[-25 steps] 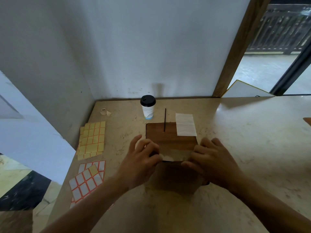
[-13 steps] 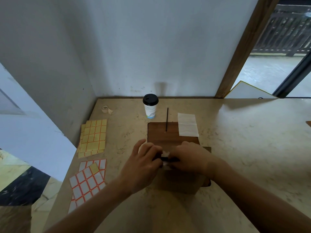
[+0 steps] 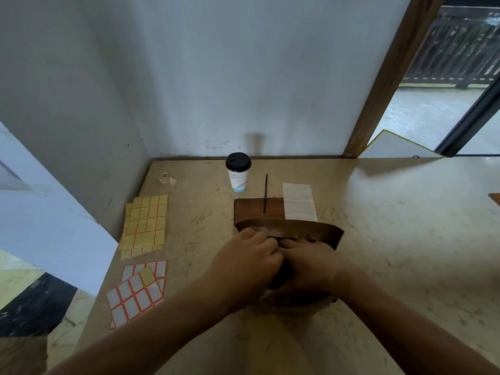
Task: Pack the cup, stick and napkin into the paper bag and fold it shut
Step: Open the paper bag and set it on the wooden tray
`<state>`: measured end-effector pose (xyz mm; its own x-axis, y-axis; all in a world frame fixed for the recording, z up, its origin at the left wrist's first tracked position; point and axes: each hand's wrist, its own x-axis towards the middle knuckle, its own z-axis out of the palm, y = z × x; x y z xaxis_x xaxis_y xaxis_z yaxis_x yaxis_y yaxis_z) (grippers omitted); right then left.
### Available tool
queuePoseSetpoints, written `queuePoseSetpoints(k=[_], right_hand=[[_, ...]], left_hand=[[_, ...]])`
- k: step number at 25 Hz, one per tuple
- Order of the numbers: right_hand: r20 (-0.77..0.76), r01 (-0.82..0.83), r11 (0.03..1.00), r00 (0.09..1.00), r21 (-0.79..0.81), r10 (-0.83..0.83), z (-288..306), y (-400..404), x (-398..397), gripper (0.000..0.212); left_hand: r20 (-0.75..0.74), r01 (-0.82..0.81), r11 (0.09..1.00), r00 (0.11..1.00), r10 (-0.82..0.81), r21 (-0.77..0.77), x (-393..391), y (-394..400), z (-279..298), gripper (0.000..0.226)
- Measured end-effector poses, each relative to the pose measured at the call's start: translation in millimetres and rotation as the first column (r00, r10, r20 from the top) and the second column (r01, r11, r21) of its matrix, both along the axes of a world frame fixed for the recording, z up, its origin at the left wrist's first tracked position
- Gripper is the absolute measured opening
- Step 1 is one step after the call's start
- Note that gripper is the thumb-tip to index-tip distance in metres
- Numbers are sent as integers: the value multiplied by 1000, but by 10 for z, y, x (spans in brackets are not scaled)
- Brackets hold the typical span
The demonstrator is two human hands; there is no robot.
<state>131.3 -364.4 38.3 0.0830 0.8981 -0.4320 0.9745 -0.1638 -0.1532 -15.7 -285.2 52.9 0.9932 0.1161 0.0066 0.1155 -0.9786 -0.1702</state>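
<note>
A brown paper bag (image 3: pixel 313 230) lies on the table in front of me, its mouth edge lifted and bowed open. My left hand (image 3: pixel 247 259) and my right hand (image 3: pixel 311 262) meet at the bag's mouth, fingers pinching its edges. Behind it lies a dark wooden board (image 3: pixel 251 211). A white paper cup with a black lid (image 3: pixel 238 171) stands upright beyond the board. The thin black stick (image 3: pixel 265 193) lies partly on the board. The white napkin (image 3: pixel 299 201) lies flat to the right of the stick. The bag's inside is hidden.
The beige stone table (image 3: pixel 392 239) meets a grey wall at the back and left. Yellow label sheets (image 3: pixel 144 226) and white, red-edged label sheets (image 3: pixel 138 290) lie at the left edge. A small tape roll (image 3: pixel 165 177) sits near the back left corner. A wooden post (image 3: pixel 389 77) stands back right.
My hands have come together at the bag's middle, and its mouth edge has risen and bowed open, now covering the board's near part. Cup, stick and napkin have not moved.
</note>
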Motion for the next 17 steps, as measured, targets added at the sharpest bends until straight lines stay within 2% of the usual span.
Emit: queuePoseSetpoints(k=[3, 5, 7, 11, 17], right_hand=[[5, -5, 998, 1000, -70, 5, 20, -12, 30, 90], [-3, -9, 993, 1000, -121, 8, 41, -70, 62, 104], [1, 11, 991, 1000, -137, -11, 43, -149, 115, 115], [-38, 51, 990, 998, -128, -56, 18, -255, 304, 119], [-137, 39, 991, 989, -131, -57, 23, -201, 436, 119]], left_hand=[[-345, -113, 992, 934, 91, -46, 330, -48, 8, 27], [-448, -167, 986, 882, 144, -12, 421, -23, -101, 25], [-486, -208, 978, 854, 186, 9, 419, 58, -203, 42], [-485, -196, 981, 858, 168, -7, 295, 298, -343, 92], [-431, -147, 988, 896, 112, -49, 154, 466, -392, 103]])
